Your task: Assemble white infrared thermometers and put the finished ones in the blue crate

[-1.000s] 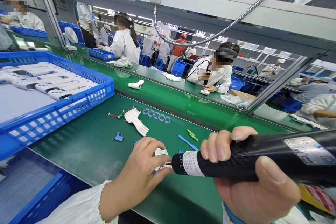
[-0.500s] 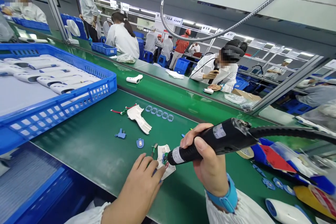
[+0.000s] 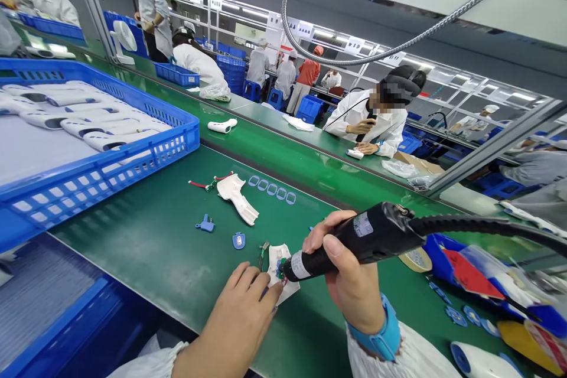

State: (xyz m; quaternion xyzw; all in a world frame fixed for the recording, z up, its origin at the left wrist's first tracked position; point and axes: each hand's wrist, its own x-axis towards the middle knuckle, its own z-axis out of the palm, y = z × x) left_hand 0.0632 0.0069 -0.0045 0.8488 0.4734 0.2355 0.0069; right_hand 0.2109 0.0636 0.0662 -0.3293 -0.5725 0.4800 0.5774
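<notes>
My right hand [image 3: 348, 274] is wrapped round a black electric screwdriver [image 3: 354, 240] with a thick cable running off to the right. Its tip presses down on a white plastic shell half [image 3: 283, 269] lying on the green mat [image 3: 155, 248]. My left hand [image 3: 241, 319] rests on the mat with fingers stretched out, its fingertips holding the near edge of that shell. A small green circuit board with wires [image 3: 264, 250] sits at the shell's left side.
Further back lie another white shell half [image 3: 238, 197] with red wires, a blue trigger piece [image 3: 205, 225], a blue button [image 3: 238, 241] and a row of blue rings [image 3: 272, 189]. A blue crate [image 3: 110, 159] of white housings stands left. Blue and red parts lie right. Other workers sit beyond the belt.
The screwdriver has swung from level across my view down onto the shell, my right hand moving away from the camera. My left hand has flattened against the shell's near edge.
</notes>
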